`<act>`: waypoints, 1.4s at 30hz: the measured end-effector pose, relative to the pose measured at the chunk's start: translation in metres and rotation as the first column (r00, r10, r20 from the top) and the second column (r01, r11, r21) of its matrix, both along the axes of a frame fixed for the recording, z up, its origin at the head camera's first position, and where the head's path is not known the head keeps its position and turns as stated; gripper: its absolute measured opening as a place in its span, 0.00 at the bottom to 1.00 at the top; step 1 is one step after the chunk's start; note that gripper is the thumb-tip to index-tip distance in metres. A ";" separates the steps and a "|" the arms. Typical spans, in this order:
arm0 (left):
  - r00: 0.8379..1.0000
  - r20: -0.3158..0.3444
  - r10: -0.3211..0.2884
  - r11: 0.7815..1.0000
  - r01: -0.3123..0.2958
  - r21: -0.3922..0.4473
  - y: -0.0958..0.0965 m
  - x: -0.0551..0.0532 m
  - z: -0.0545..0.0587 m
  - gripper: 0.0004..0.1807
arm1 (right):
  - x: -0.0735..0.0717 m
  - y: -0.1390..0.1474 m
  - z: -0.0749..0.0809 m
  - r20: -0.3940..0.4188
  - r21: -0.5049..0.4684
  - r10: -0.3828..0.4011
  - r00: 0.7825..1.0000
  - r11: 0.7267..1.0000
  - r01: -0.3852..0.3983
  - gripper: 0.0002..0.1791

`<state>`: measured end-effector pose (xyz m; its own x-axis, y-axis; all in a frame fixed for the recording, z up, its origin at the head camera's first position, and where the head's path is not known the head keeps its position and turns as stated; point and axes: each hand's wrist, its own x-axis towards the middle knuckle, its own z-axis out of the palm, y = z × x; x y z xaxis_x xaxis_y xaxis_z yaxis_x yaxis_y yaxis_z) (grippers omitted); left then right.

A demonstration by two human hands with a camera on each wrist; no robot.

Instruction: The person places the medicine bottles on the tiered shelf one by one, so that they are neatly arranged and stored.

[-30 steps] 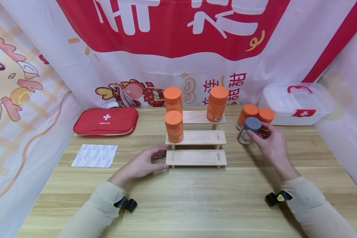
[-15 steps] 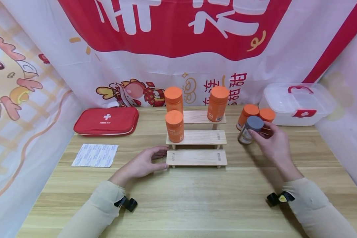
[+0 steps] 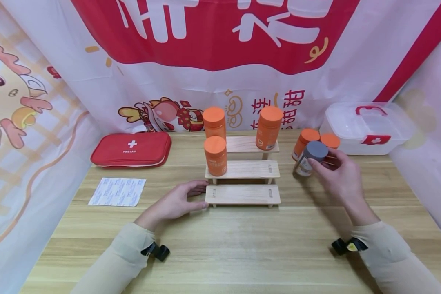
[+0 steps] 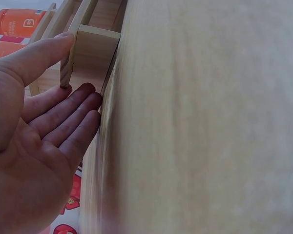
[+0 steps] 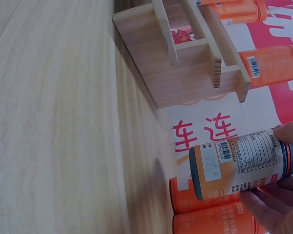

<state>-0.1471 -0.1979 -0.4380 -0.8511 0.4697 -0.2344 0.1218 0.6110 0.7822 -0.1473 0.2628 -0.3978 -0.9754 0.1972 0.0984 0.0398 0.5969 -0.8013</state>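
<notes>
My right hand (image 3: pixel 339 175) pinches a supplement bottle (image 5: pixel 239 163) with a grey cap and white-and-orange label, near the cap. The bottle is slightly tilted, its base close over the table. At the left end of the wooden three-step display rack (image 3: pixel 242 194) is my left hand (image 3: pixel 178 201). In the left wrist view, its thumb touches the lowest step's edge and its straight fingers (image 4: pixel 71 109) lie by the end. One orange bottle (image 3: pixel 216 157) stands on the middle step. Two more, a left orange bottle (image 3: pixel 214 121) and a right orange bottle (image 3: pixel 269 128), stand on the top step.
Behind the held bottle are two orange bottles on the table, a taller-looking one (image 3: pixel 306 141) and another (image 3: pixel 330 141). A clear plastic box (image 3: pixel 367 126) stands at back right. To the left lie a red first-aid pouch (image 3: pixel 130 151) and a white printed sheet (image 3: pixel 117 192).
My right hand has moved slightly right, raising and tilting the grey-capped bottle. The left hand and the rack have stayed in place.
</notes>
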 end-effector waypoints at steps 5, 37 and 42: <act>1.000 0.002 0.001 1.000 -0.001 -0.002 -0.001 -0.001 0.000 0.41 | 0.004 -0.001 0.005 -0.022 -0.016 0.001 1.000 1.000 -0.002 0.43; 1.000 -0.016 0.002 1.000 -0.001 0.014 0.000 0.001 0.000 0.41 | 0.019 -0.031 0.039 -0.265 -0.080 0.038 0.964 0.995 -0.061 0.30; 1.000 -0.016 0.001 1.000 -0.001 0.014 0.000 0.000 -0.001 0.41 | 0.020 -0.039 0.042 -0.262 -0.080 0.056 0.963 0.994 -0.079 0.30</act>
<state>-0.1473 -0.1978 -0.4393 -0.8551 0.4721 -0.2143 0.1339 0.6004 0.7884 -0.1276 0.2238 -0.3562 -0.9301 0.1512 0.3348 -0.2144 0.5168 -0.8288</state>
